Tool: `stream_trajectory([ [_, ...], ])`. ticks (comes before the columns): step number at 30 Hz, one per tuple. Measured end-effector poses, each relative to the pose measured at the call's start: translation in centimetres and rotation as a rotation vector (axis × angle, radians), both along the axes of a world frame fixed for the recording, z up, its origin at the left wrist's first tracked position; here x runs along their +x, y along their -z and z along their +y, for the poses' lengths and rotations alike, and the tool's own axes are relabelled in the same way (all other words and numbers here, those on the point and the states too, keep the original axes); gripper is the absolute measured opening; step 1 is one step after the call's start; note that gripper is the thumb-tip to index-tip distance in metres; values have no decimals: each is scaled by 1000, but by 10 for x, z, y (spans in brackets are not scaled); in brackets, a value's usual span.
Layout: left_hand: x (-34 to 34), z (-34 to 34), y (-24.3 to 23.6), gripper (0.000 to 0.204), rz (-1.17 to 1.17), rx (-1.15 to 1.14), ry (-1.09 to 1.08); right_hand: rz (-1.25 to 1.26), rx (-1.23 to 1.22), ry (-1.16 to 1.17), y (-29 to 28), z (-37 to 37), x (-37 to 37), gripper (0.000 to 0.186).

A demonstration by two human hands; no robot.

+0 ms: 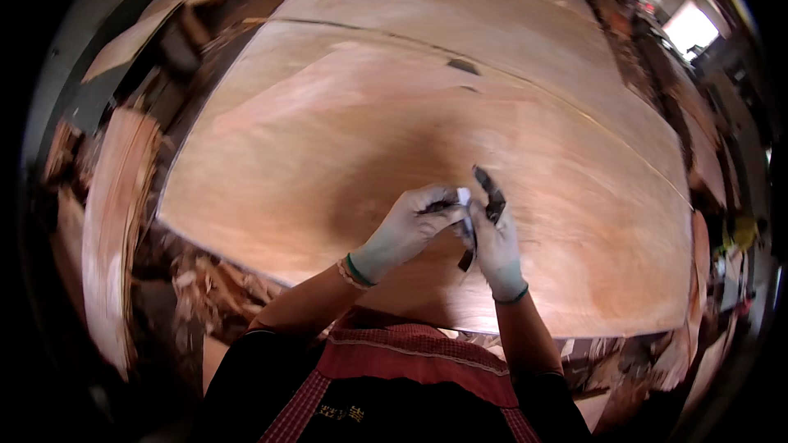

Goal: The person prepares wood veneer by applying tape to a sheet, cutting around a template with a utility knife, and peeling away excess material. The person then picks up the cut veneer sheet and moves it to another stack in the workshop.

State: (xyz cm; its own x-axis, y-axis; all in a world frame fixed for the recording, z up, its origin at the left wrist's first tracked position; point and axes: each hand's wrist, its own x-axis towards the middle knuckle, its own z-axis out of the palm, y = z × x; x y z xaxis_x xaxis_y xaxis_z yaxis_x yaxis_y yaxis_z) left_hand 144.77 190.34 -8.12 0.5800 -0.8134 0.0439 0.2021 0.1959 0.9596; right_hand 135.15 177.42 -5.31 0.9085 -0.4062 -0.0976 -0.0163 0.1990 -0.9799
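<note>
Both my hands wear whitish gloves with green cuffs and meet above a large pale wood veneer sheet. My left hand is closed, its dark-tipped fingers pinching a small white piece; whether this is loose or part of the right glove, I cannot tell. Close beside it, my right hand has its fingers apart, one black-covered finger stretched away from me. Below the fingers shows a short dark strip, possibly a covered fingertip. Neither hand presses on the sheet.
Across the far part of the veneer runs a long seam. Near it lies a small dark patch. A stack of veneer strips stands at the left. Torn veneer scraps lie along the near left edge, with more at the right.
</note>
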Motion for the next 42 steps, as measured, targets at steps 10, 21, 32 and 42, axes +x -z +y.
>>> stream_trajectory([
  [10, 88, 136, 184, 12, -397, 663, -614, 412, -57, -294, 200, 111, 68, 14],
  [21, 272, 115, 197, 19, -825, 758, -620, 611, -167, 20, 231, 154, 211, 18],
  [32, 285, 118, 184, 7, -540, 548, -477, 36, -723, 123, 212, 127, 271, 14],
  [42, 292, 144, 226, 9, 144, 283, -639, 376, -216, 140, 249, 143, 241, 13],
])
